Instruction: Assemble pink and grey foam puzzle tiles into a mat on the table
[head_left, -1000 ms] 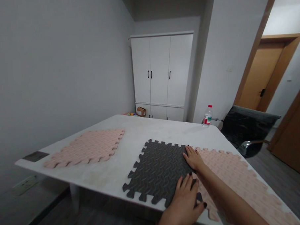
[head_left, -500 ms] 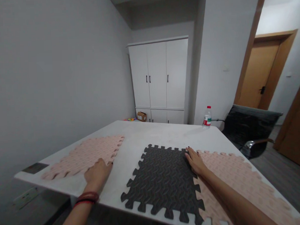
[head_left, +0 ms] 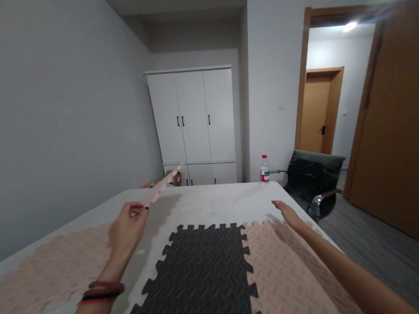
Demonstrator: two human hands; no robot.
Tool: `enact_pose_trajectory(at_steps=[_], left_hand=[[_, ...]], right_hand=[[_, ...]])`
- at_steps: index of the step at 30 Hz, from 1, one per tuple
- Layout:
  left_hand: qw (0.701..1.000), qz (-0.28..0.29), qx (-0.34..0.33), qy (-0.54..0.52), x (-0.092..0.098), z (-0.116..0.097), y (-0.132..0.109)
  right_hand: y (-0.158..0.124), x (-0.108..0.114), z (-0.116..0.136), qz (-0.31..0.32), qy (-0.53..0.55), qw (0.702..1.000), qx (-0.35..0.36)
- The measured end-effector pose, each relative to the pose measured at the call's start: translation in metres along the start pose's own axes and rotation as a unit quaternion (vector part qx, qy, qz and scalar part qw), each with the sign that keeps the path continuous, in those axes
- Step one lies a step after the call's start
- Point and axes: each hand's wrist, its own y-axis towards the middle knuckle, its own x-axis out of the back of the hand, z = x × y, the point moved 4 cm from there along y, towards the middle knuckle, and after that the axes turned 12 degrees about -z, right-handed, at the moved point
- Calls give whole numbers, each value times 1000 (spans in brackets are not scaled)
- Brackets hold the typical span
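My left hand (head_left: 127, 227) pinches the near edge of a pink foam mat tile (head_left: 160, 187), which is raised off the table and seen almost edge-on. Below and left of that hand, another pink foam tile (head_left: 58, 265) lies flat. A dark grey foam tile (head_left: 207, 273) with a diamond-like tread and jigsaw edges lies in the middle. Its right edge meets a further pink tile (head_left: 277, 269), and their teeth appear fitted together. Above this right-hand tile hovers my right hand (head_left: 289, 214), fingers stretched out, holding nothing; its shadow falls on the tile.
The white table (head_left: 211, 203) carries a water bottle (head_left: 264, 171) with a red cap at its far right corner. A black chair (head_left: 314, 180) stands beyond the right edge. Behind are a white cabinet (head_left: 194, 116) and a cardboard box (head_left: 175, 178).
My left hand has lifted a pink tile off the left-hand one. My right hand has left the grey tile's edge and moved up and right. The view has turned right.
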Motion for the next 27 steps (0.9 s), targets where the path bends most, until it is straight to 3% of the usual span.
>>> enact_pose_trajectory(at_steps=[3,6,8,10,13,18,22,27], left_hand=[[985,84,-99,-117,-51,-80,-25],[943,197,-190,-187,-104,-148,-73],[914,261,-236,-201,-132,-179,-109],[893,305,-268,-192,-154,-198,-141],[883,330,-300,-151,-176,-212,-172],[870,321,-363,-88,-198,-222,-190],[858,309,-408,-41,-208,-224,-203],[858,278,-432,3,-214,-224,-214]], right_hand=[[16,32,-8,11,44,997,-61],[27,55,-20,26,159,975,-152],[34,68,-30,-1,197,963,-186],[43,81,-44,-51,158,969,-186],[54,91,-69,-89,78,976,-183],[60,84,-101,-96,-39,987,-120],[55,69,-113,-92,-146,985,-29],[49,62,-118,-84,-264,960,42]])
